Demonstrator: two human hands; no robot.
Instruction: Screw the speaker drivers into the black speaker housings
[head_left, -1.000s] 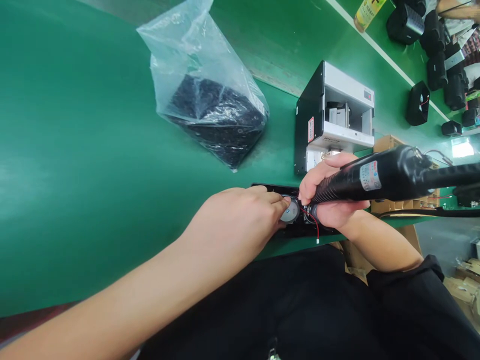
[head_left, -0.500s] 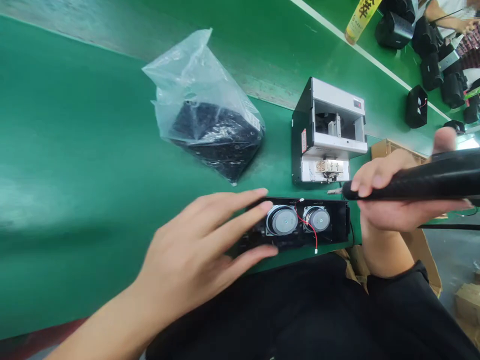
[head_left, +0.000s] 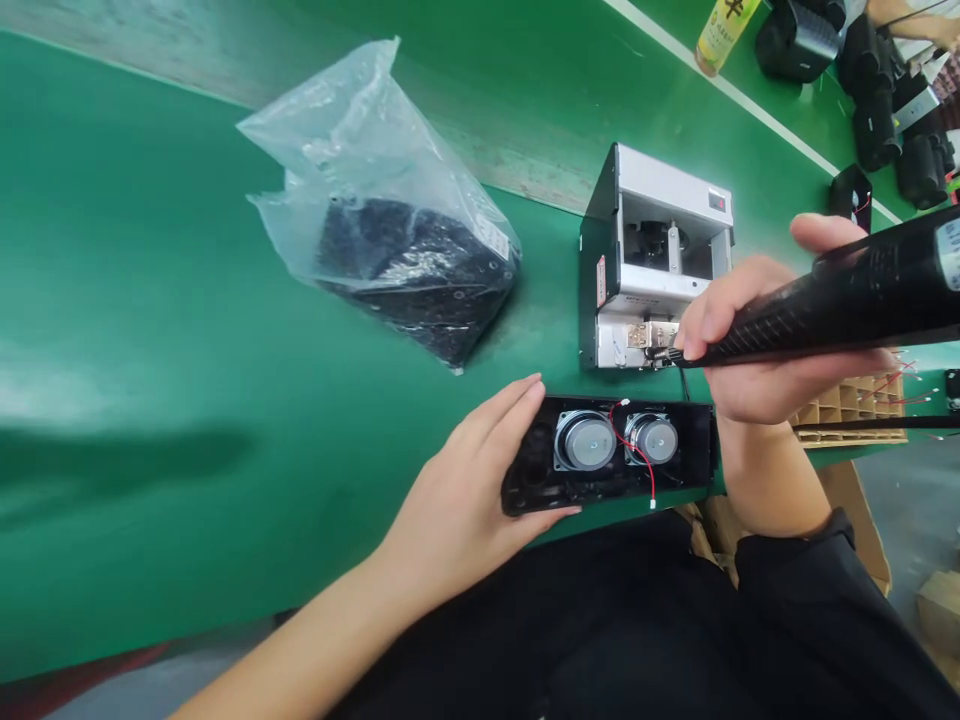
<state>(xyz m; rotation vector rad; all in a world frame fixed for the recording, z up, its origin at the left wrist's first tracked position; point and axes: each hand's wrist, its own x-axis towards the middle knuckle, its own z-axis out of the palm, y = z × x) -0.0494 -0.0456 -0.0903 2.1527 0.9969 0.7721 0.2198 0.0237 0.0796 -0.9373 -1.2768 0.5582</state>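
My left hand (head_left: 480, 465) grips the left end of a black speaker housing (head_left: 694, 440), fingers along its far edge and thumb along the near one. Inside the housing sit two round speaker drivers (head_left: 589, 442), with a thin red wire (head_left: 637, 452) lying across them. My right hand (head_left: 757, 335) is wrapped round a black electric screwdriver (head_left: 840, 295), which points left. Its tip is at the metal outlet of a silver and black screw feeder (head_left: 664, 285); whether a screw is on the tip I cannot tell.
A clear plastic bag (head_left: 420, 240) with black parts lies at the upper left. A cardboard divider tray (head_left: 855, 405) with wires is at the right. Further back stand a yellow bottle (head_left: 724, 38) and several black speaker housings (head_left: 799, 45); another person's arm (head_left: 915, 22) shows there.
The screwdriver has moved from just in front of the screw feeder up to its outlet. My left hand, whose fingers were spread over the housing, now closes on its left end.
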